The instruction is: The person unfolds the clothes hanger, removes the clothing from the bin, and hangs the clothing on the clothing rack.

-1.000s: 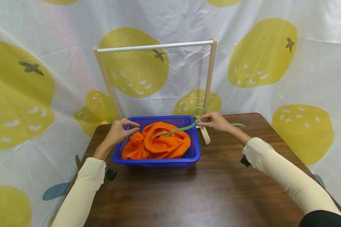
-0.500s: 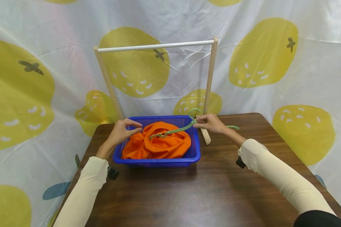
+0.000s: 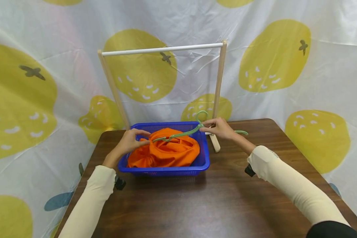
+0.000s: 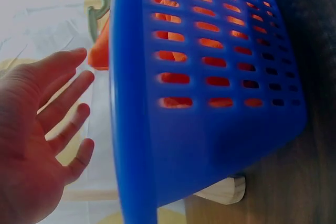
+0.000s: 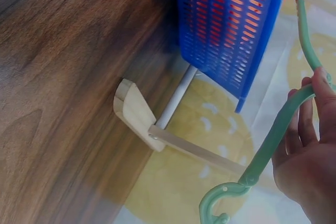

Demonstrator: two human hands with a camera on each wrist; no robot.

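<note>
A green plastic clothes hanger is pinched near its neck by my right hand, hook upward. In the right wrist view the fingers and thumb close on the hanger. Its left end lies over a bunched orange cloth in the blue basket. My left hand is over the basket's left side, thumb and fingers spread beside the cloth and the hanger's end. In the left wrist view, the left hand holds nothing, with its fingertips just short of the cloth.
Behind the basket stands a small rack with a white rail and wooden posts. Its wooden foot shows right of the basket. All stand on a brown wooden table, before a patterned curtain.
My right hand has carried the hanger a little left, bringing its left end near my left hand. The left hand has moved slightly right and its thumb has come closer to the cloth.
</note>
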